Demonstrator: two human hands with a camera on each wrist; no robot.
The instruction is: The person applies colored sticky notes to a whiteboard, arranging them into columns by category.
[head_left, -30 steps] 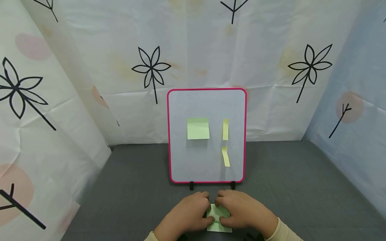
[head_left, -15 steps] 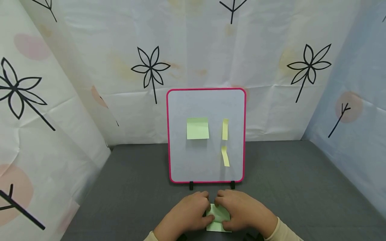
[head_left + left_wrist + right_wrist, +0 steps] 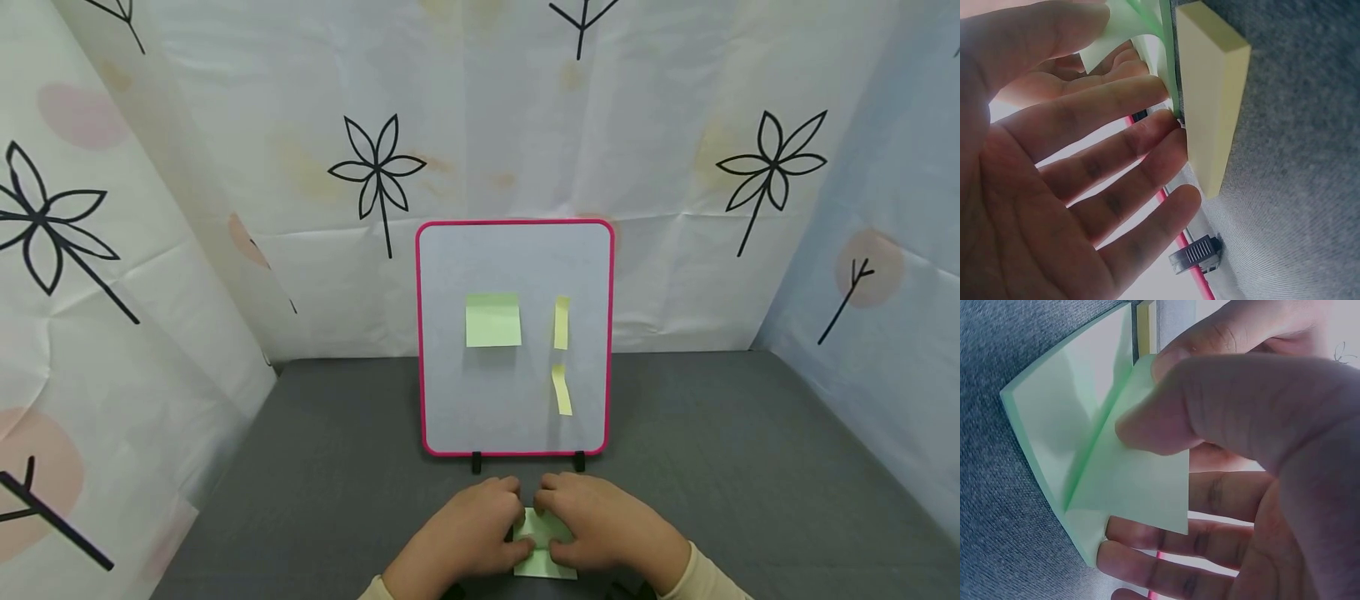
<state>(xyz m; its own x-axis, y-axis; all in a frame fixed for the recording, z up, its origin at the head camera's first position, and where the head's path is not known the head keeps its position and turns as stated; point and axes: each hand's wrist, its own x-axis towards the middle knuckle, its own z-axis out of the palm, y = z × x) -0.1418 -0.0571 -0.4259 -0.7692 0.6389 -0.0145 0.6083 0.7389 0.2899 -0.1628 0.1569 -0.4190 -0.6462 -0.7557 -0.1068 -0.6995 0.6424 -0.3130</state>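
A pad of light green sticky notes (image 3: 546, 569) lies on the table between my hands; in the right wrist view its top sheet (image 3: 1144, 487) is bent up along a crease, with the pad (image 3: 1041, 419) below. My right hand (image 3: 607, 525) pinches that sheet, thumb on the near face and fingers behind. From the other side my left hand (image 3: 474, 527) holds the sheet's far edge with its thumb; its other fingers reach out beside the pad. A pale yellow sticky-note pad (image 3: 1207, 94) sits next to the left fingertips, mostly hidden from the head view.
Behind the hands stands a pink-framed whiteboard (image 3: 517, 258) on small black feet (image 3: 580, 461). It bears a green sticky note (image 3: 492, 320) and two narrow yellow strips (image 3: 561, 323). Patterned cloth (image 3: 525, 125) surrounds the dark grey table (image 3: 330, 450).
The right thumb slid slightly down and right over the green sheet, then back up a little. The left hand stays nearly still.
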